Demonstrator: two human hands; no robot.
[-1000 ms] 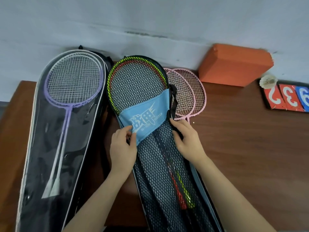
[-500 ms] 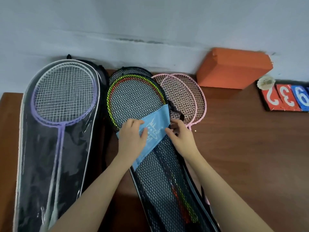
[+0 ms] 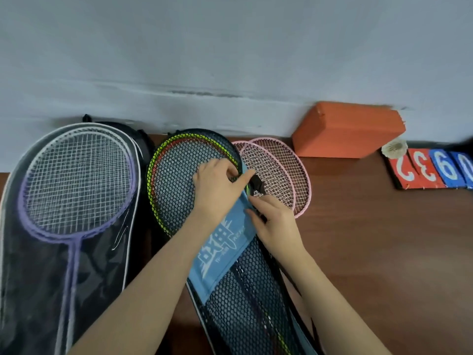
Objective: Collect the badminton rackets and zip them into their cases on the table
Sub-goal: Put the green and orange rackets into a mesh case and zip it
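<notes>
Wooden table [image 3: 371, 252] against a grey wall [image 3: 230, 47]. Mesh case [image 3: 179, 180] lies in the middle of the table, head end toward the wall, with a blue band [image 3: 220, 254] printed in white crossing it diagonally. Inside the mesh, the yellow-green racket [image 3: 153, 175] and the red racket [image 3: 163, 160], heads stacked, shafts running down under the mesh toward the bottom edge.

Left hand [image 3: 217, 190] rests on the mesh over the racket heads, fingers curled, thumb and fingertips pinching the case edge at its right rim near the top of the blue band. Right hand [image 3: 276, 224] just below it at the same edge, fingers bent and pinching something small and dark there; cannot tell if it is the zipper pull. Black strap clip [image 3: 258, 185] sticks out between the two hands.

Two pink rackets [image 3: 281, 170] lie bare on the table just right of the mesh case, heads overlapping, partly under the case edge.

Left side: clear-front case [image 3: 51, 278] with a purple racket [image 3: 74, 180] inside, another black case [image 3: 143, 142] peeking out behind it.

Orange block [image 3: 350, 129] against the wall on the right, number cards [image 3: 432, 167] red and blue beside it, shuttlecock [image 3: 394, 148] sitting on the cards' top corner
</notes>
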